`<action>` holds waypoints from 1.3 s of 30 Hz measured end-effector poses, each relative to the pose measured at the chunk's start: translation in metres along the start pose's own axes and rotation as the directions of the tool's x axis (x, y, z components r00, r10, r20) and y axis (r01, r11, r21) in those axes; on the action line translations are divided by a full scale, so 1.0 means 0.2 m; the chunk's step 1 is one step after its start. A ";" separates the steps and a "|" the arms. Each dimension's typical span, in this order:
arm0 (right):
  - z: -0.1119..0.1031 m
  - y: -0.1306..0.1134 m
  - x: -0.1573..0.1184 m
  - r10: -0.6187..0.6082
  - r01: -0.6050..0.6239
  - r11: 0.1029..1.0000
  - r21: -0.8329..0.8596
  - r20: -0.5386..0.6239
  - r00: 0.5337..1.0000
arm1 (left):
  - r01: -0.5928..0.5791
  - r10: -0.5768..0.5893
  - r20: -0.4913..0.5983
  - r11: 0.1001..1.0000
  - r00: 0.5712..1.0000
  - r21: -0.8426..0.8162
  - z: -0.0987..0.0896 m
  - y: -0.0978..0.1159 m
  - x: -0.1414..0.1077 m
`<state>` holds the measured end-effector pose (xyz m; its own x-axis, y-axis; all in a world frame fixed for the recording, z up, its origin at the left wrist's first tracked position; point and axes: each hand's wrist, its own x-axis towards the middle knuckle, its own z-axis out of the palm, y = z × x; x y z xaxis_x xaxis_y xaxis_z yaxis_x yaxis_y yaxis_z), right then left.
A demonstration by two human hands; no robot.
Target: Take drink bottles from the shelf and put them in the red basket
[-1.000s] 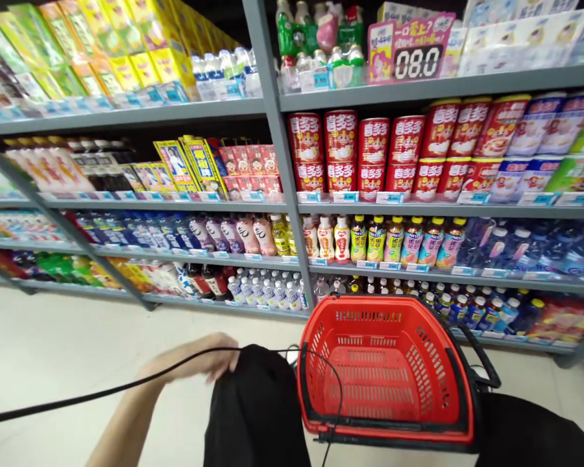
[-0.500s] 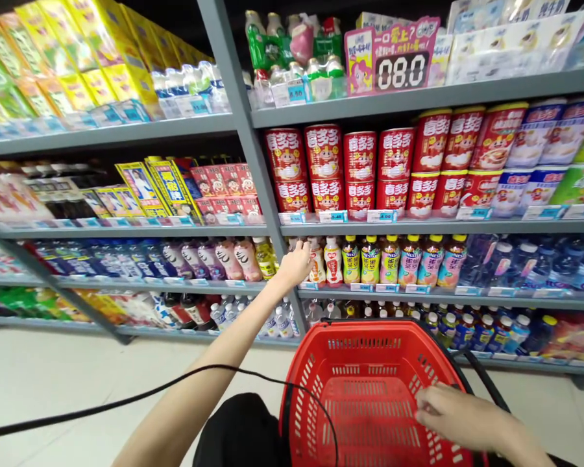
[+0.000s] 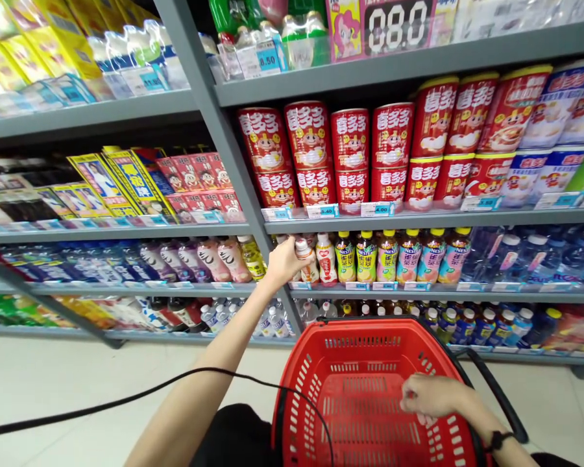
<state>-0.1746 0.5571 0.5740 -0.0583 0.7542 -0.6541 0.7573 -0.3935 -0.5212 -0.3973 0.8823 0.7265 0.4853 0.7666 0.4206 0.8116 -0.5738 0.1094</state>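
My left hand (image 3: 285, 261) reaches to the drinks shelf, its fingers closed around a small bottle (image 3: 307, 261) with a pale cap and a white and orange label. The bottle stands upright on the shelf, partly hidden by the fingers. Just right of it is a red and white bottle (image 3: 326, 259). My right hand (image 3: 431, 394) hangs over the right side of a red shopping basket (image 3: 363, 344), its fingers curled in with nothing visible in them. The basket's slotted floor shows below that hand.
Yellow-capped tea bottles (image 3: 388, 256) line the same shelf to the right. Red cans (image 3: 311, 139) are stacked on the shelf above. A grey upright (image 3: 224, 143) divides the racks. A black cable (image 3: 204, 370) crosses my left forearm and droops over the basket.
The view has come closer to the shelves. My left hand has turned and now grips the bottle's upper part. My right hand has shifted slightly left over the basket, its fingers more curled.
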 end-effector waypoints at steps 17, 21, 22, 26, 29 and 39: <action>0.00 -0.37 0.06 -0.552 0.302 -0.050 0.952 -0.279 0.786 | 0.184 0.192 0.171 -0.052 0.966 -0.982 -0.10 0.33 -0.51; 0.09 -0.33 0.08 -0.446 0.267 -0.140 0.953 -0.302 0.843 | 0.401 0.212 0.353 -0.261 0.911 -0.878 0.15 0.38 -0.55; 0.10 -0.32 0.08 -0.416 0.280 -0.160 0.947 -0.322 0.851 | 0.426 0.206 0.380 -0.277 0.902 -0.861 0.20 0.39 -0.57; 0.14 -0.29 0.07 -0.374 0.350 -0.201 0.915 -0.401 0.836 | 0.482 0.238 0.422 -0.341 0.875 -0.807 0.28 0.36 -0.60; 0.16 -0.29 0.08 -0.260 0.389 -0.269 0.881 -0.456 0.851 | 0.475 0.247 0.407 -0.395 0.879 -0.786 0.29 0.34 -0.60; 0.32 -0.26 0.11 -0.257 0.383 -0.252 0.889 -0.443 0.859 | 0.469 0.287 0.373 -0.474 0.882 -0.745 0.27 0.39 -0.63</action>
<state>-0.2581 0.5609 0.5511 0.0433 0.9818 -0.1847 -0.7913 -0.0791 -0.6063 -0.3776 0.7571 0.6341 0.7821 0.6196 0.0661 -0.3995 0.4172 0.8163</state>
